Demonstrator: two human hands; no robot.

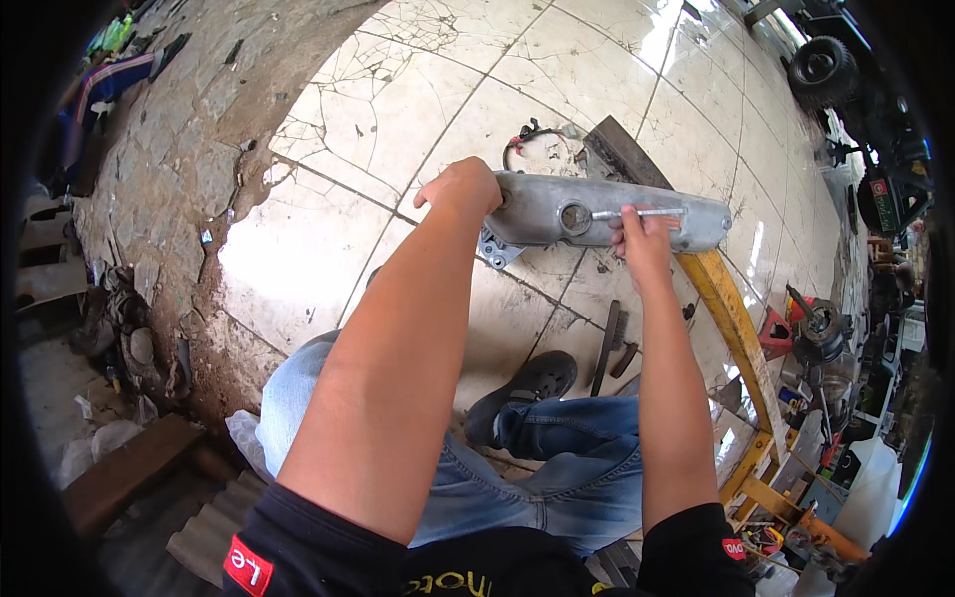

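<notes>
So your left hand (466,186) is right up at the left end of that long grey metal casing (597,197), touching it as far as I can see. One digit pokes out to the left, but the rest are tucked out of sight, so I can't tell if those fingers are gripping or just resting. Your right hand (640,239) is on the near side of the casing, fingers pinching a slim silver rod (659,212) that runs left to right above the top face, its left end just beside the round opening (575,218)

The casing sits out in front of you, stretched left to right above the tiled floor (418,109), with the yellow beam (731,308) coming in under its right part from the near side. There's a dark metal slab (624,149) just on the far side, and a silver bracket (495,251) peeking out near the left end

Nearer to you, a dark brush (609,348) lies on the floor, to the right of your dark clog (537,383). Way over right you've got a red stand (776,335), well apart from your hands
</notes>
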